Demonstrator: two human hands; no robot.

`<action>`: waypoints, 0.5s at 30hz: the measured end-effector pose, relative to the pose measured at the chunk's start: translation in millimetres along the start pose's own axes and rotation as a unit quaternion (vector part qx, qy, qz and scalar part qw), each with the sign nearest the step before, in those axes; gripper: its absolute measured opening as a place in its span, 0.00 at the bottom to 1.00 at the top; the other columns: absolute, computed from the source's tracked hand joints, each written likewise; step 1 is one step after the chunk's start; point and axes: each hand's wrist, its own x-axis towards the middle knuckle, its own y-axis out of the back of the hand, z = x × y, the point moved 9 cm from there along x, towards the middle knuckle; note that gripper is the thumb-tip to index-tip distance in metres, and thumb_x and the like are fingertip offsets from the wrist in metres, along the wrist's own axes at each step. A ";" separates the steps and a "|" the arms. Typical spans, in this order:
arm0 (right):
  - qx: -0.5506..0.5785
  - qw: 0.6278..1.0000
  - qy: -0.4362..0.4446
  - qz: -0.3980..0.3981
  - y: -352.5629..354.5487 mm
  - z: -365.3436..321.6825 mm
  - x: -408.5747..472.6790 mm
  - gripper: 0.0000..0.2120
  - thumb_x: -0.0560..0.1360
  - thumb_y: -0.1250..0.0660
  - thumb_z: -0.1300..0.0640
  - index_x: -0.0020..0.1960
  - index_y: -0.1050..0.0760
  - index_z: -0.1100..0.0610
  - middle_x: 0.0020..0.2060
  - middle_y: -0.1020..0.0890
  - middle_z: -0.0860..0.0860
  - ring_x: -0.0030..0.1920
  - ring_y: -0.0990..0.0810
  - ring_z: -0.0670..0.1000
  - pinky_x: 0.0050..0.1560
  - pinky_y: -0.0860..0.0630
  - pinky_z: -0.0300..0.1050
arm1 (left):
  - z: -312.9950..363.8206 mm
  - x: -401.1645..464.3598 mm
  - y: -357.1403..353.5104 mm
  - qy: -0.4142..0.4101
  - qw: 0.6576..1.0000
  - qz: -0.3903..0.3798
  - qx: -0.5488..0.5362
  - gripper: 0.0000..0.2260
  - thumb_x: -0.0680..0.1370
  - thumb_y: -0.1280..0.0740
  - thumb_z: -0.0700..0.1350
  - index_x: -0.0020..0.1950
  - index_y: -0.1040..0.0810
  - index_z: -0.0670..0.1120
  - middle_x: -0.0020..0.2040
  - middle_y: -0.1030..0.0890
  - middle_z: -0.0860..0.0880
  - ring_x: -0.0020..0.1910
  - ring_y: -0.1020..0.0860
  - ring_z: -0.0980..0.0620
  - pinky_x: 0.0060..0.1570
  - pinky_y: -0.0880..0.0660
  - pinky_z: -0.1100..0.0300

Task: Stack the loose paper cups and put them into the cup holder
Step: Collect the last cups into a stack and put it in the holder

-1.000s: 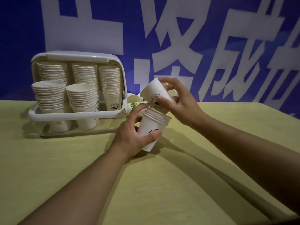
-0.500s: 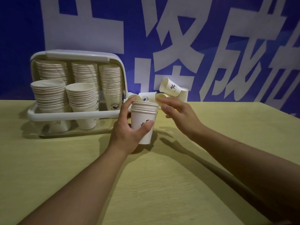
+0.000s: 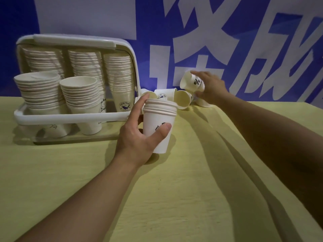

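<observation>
The short stack of nested paper cups is standing upright, its base at or just above the yellow table; contact cannot be confirmed. The left hand is gripping this stack, thumb lying across the front wall and fingers curling round the far side up to the rims. Behind it, against the blue banner with white characters, a cluster of loose paper cups is lying on its sides near the table's back edge. The right hand is reaching into that cluster and closing round a tilted cup printed with a percent sign, fingers over its top and thumb beneath; the hand is motion-blurred, so the firmness of the hold cannot be judged. To the left, the white cup holder is standing on the table with its lid propped up behind. It is housing several tall stacks of paper cups in two rows, the front row showing open mouths.
</observation>
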 end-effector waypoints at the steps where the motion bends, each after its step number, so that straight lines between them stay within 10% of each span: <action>1: -0.024 1.000 0.015 -0.006 -6.4 -0.8 4.3 0.38 0.74 0.26 0.52 0.77 0.42 0.39 0.76 0.34 0.51 0.73 0.35 0.59 0.70 0.39 0.65 | -0.7 0.4 -0.8 0.002 1.000 -0.002 -0.002 0.34 0.63 0.28 0.65 0.67 0.36 0.78 0.62 0.22 0.60 0.57 0.21 0.60 0.48 0.17 0.51; 15: -0.016 0.999 0.036 0.003 -3.1 2.3 8.7 0.38 0.72 0.25 0.42 0.76 0.41 0.40 0.74 0.32 0.50 0.71 0.31 0.59 0.72 0.42 0.62 | 0.4 0.4 -5.0 0.008 1.000 -0.021 -0.013 0.34 0.63 0.28 0.64 0.66 0.35 0.78 0.61 0.21 0.59 0.57 0.20 0.56 0.47 0.17 0.51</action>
